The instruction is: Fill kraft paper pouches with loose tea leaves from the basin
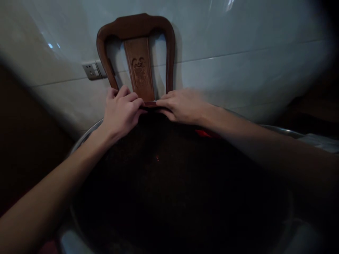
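A dark, sheet-like thing (164,183) spreads below me, too dim to tell its kind. My left hand (123,109) is closed at its far edge, with the thumb on the near side and the fingers over the top. Close beside it, my right hand (182,106) pinches the same edge between thumb and fingers. A short dark red strip (150,104) shows between the two hands. Under my right forearm, a bright red patch (203,133) peeks out. A tiny glint lies on the dark surface.
A carved wooden chair (140,70) stands just beyond my hands, against a pale tiled wall (225,60). To its left is a wall socket (91,71). A shiny curved rim (86,134) runs around the dark thing. Whitish material (320,141) lies at the right.
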The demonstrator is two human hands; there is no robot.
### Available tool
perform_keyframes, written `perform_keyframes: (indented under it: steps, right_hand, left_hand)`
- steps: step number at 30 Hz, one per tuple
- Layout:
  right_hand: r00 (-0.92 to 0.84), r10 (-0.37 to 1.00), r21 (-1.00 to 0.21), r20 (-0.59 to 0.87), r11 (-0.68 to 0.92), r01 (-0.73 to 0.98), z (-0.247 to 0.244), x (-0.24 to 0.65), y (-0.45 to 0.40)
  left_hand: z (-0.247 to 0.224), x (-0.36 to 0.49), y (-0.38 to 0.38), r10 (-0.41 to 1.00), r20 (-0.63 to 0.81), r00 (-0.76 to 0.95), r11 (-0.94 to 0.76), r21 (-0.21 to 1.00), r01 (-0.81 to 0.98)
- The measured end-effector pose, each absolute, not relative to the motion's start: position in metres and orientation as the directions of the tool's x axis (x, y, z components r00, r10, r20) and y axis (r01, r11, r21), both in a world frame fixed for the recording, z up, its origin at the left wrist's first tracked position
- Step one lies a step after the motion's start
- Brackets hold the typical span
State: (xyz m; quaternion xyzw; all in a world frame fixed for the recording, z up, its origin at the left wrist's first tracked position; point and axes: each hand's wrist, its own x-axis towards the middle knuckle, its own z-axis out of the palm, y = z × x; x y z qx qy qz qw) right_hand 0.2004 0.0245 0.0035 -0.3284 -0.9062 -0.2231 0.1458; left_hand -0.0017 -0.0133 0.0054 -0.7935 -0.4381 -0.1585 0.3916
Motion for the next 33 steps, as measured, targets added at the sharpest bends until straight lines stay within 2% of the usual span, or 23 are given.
perform_keyframes:
  steps: [5, 12, 16, 19, 23, 26, 29, 33]
  right_hand:
    - [-0.762, 0.506, 0.337, 0.404, 0.692, 0.638, 0.003, 0.21, 0.035]
    - [-0.691, 0.63, 0.292, 0.353, 0.628, 0.722, 0.007, 0.22, 0.048]
    - [-0.673, 0.64, 0.289, 0.372, 0.609, 0.739, 0.007, 0.221, 0.048]
    - [-0.661, 0.636, 0.3, 0.398, 0.591, 0.749, 0.004, 0.222, 0.05]
    - [-0.63, 0.584, 0.272, 0.511, 0.586, 0.764, -0.002, 0.225, 0.058]
    - [-0.6, 0.572, 0.255, 0.56, 0.57, 0.781, -0.006, 0.228, 0.063]
    - [-0.584, 0.583, 0.252, 0.564, 0.552, 0.795, -0.008, 0.229, 0.065]
    - [-0.561, 0.615, 0.265, 0.554, 0.509, 0.819, -0.002, 0.226, 0.061]
  left_hand:
    - [0.001, -0.001, -0.012, 0.556, 0.59, 0.586, -0.316, -0.502, 0.805]
    - [0.015, -0.014, -0.013, 0.637, 0.611, 0.469, -0.266, -0.397, 0.879]
    - [0.02, -0.02, -0.015, 0.666, 0.616, 0.421, -0.234, -0.363, 0.902]
    - [0.02, -0.025, -0.013, 0.63, 0.656, 0.416, -0.26, -0.327, 0.909]
    - [0.02, -0.036, -0.007, 0.571, 0.74, 0.356, -0.256, -0.251, 0.933]
    - [0.018, -0.039, -0.004, 0.564, 0.751, 0.344, -0.238, -0.251, 0.938]
    - [0.012, -0.043, 0.001, 0.505, 0.794, 0.339, -0.241, -0.247, 0.938]
    - [0.004, -0.054, 0.008, 0.377, 0.887, 0.269, -0.249, -0.182, 0.951]
